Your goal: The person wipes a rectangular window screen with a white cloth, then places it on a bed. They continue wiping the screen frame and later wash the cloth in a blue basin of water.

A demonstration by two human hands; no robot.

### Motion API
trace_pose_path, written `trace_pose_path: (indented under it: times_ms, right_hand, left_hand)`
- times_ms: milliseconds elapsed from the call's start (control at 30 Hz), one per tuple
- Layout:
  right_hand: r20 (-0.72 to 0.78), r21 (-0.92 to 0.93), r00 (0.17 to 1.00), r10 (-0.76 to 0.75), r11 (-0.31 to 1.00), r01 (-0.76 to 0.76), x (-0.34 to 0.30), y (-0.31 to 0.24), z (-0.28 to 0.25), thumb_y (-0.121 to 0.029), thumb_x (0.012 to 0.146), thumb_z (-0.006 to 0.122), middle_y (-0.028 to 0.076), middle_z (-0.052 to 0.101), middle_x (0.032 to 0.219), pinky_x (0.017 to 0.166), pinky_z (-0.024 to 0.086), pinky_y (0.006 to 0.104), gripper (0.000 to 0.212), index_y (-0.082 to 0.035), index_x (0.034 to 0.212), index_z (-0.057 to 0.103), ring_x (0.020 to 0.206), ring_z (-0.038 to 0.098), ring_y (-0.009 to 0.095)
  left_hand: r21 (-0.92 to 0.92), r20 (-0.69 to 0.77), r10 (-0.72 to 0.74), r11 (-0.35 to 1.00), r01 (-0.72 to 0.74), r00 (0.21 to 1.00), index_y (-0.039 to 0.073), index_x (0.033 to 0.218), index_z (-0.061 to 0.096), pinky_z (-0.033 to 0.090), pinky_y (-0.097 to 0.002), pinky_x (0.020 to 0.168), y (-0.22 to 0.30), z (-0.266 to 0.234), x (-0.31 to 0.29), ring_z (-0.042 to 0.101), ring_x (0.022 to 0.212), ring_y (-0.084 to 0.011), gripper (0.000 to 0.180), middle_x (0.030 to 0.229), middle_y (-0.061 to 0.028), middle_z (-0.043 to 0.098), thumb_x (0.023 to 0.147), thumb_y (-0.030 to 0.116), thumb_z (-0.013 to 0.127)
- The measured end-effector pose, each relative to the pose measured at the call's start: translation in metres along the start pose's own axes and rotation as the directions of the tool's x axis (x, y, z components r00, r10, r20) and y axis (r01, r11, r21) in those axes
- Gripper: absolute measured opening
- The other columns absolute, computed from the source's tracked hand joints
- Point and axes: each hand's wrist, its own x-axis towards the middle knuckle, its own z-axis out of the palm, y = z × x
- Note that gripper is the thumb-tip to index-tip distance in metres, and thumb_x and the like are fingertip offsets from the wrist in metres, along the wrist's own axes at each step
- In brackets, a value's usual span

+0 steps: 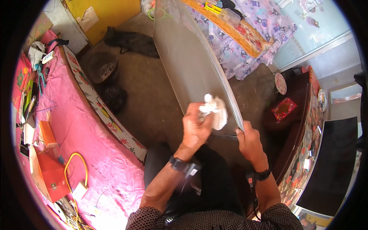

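Observation:
A long grey panel [191,57] with a pale metal-looking rim stretches away from me, tilted, its near end in front of my body. My right hand [251,145] is closed around its near right corner, thumb on the rim. Above the panel's near part, my left hand [196,128] is closed on a crumpled white cloth [219,114], slightly blurred. Whether the cloth touches the panel's surface I cannot tell. Both wrists wear black bands.
On the left, a pink-sheeted surface [111,172] holds a red box [51,178], a yellow cable [86,168] and pliers [40,78]. A dark basin [100,68] and black bag [132,42] lie on the floor. Rightward stand a dark cabinet [293,126] and black screen [329,165].

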Motion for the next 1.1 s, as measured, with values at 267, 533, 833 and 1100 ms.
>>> trace_pose_path:
  times_ms: [267,533,833,1100]
  right_hand:
    - [0.102,-0.109,0.992,0.076,0.992,-0.064,0.009,-0.001,-0.018,-0.009,0.108,0.069,0.032,0.066,0.087,0.071,0.049,0.0623,0.019,-0.001,0.107,0.052,0.084,0.065,0.058]
    - [0.142,-0.014,0.987,0.075,0.997,-0.074,0.018,-0.008,-0.021,-0.005,0.107,0.069,0.03,0.067,0.092,0.072,0.051,0.0596,0.014,0.0,0.112,0.057,0.086,0.066,0.057]
    - [0.106,-0.041,0.992,0.066,0.997,-0.062,0.03,-0.007,-0.022,-0.002,0.106,0.069,0.03,0.068,0.094,0.074,0.055,0.0557,0.015,0.001,0.117,0.059,0.088,0.067,0.057]
    - [0.145,0.032,0.986,0.086,0.995,-0.092,0.026,-0.007,-0.016,-0.002,0.105,0.071,0.032,0.069,0.096,0.074,0.055,0.056,0.017,0.001,0.117,0.059,0.09,0.068,0.058]
  left_hand:
    - [0.125,-0.009,0.418,0.902,-0.413,0.909,0.002,0.12,0.072,0.059,-0.0395,0.091,0.001,0.051,0.078,0.072,0.1,-0.0319,0.03,0.114,-0.0152,0.071,0.093,-0.008,0.075]
    - [0.283,-0.223,0.262,0.939,-0.195,0.939,0.003,0.117,0.078,0.059,-0.0502,0.082,-0.089,0.03,0.237,0.072,0.09,-0.04,0.024,0.104,-0.0231,0.072,0.094,0.004,0.075]
    - [0.782,0.524,-0.393,0.574,-0.244,0.756,0.007,0.113,0.085,0.065,-0.0506,0.086,-0.233,-0.013,0.133,0.082,0.095,-0.0438,0.029,0.101,-0.023,0.083,0.085,0.016,0.083]
    - [0.211,-0.173,0.029,0.977,0.008,0.985,0.003,0.11,0.075,0.061,-0.0471,0.083,-0.136,0.004,0.194,0.076,0.091,-0.0408,0.019,0.101,-0.0216,0.077,0.095,0.012,0.08]
